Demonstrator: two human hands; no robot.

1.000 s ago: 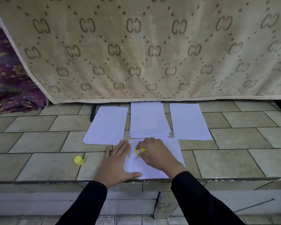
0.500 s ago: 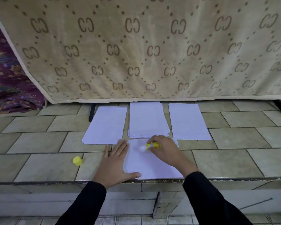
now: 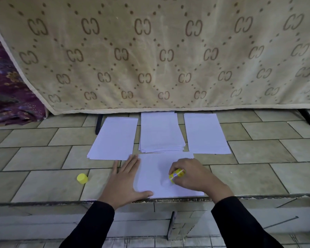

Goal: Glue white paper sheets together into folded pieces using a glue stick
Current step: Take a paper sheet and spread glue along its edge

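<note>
Right hand (image 3: 193, 176) grips the glue stick (image 3: 177, 173) on the sheet (image 3: 150, 169); flat left hand (image 3: 123, 181) pins its edge.

Shows matt, smooth white paper sheets (image 3: 160, 133) on glazed beige tiles (image 3: 43, 183) with a faint sheen. Adds shiny yellow plastic in glue stick (image 3: 177, 173) and cap (image 3: 82, 178), soft napped cloth in the beige blanket (image 3: 150, 59), matt black fabric sleeves (image 3: 97, 226).

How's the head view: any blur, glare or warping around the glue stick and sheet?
Head view: soft even light, no glare on the sheet; a faint shadow beside the glue stick under the right hand; its label too blurred to read; wide-angle lens bows tile joints near the edges.
</note>
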